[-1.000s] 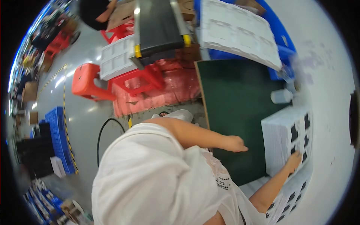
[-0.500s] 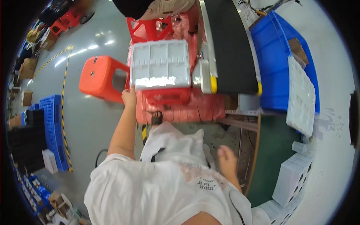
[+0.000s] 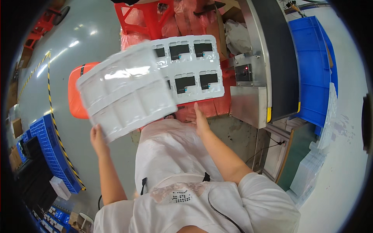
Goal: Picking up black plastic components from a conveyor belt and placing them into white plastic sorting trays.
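Note:
An emptied-looking white plastic tray (image 3: 128,91) is tilted in the air, its near left corner pinched in my left hand (image 3: 99,138). Beneath and to the right of it, a second white tray (image 3: 184,66) rests on a red stool, holding several flat black parts (image 3: 185,84) in its pockets. The lifted tray hides the left portion of the lower one. My right hand (image 3: 199,119) is open, fingers spread, just at the near edge of the lower tray; whether it touches is unclear.
A black conveyor belt (image 3: 278,58) with a metal frame and control box (image 3: 244,72) runs along the right. Beyond it sits a blue bin (image 3: 311,70). An orange stool (image 3: 77,93) stands left, and a red stool (image 3: 145,19) is at the far side.
My left hand has lifted the top tray away to the left, uncovering the black parts. My right hand has come forward to the lower tray, and the view has shifted.

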